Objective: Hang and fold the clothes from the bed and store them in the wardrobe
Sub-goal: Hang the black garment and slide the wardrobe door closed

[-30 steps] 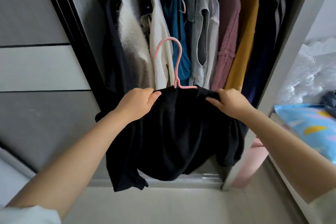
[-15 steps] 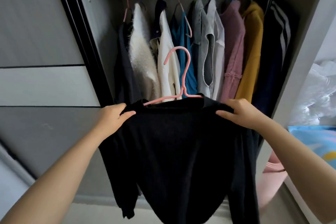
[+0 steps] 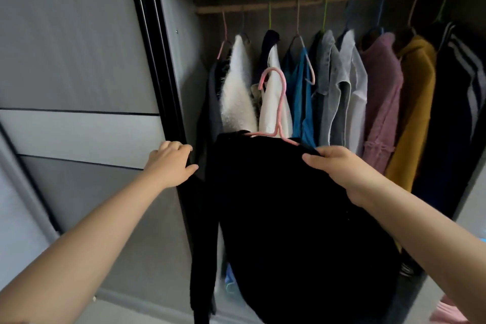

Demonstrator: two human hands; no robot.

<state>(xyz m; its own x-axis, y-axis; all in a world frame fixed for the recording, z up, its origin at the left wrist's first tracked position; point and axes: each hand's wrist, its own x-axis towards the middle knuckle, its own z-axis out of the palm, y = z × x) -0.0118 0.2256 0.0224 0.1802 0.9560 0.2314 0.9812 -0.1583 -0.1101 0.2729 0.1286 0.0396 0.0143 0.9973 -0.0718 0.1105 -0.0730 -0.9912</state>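
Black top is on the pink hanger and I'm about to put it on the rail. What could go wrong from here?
1. Only the right hand grips the black top, at one shoulder; the left hand is off it by the door edge. The pink hanger may tilt and shed the top.
2. The rail looks crowded; the hook could snag the white garment behind it.
3. The dangling sleeve might catch the door edge.
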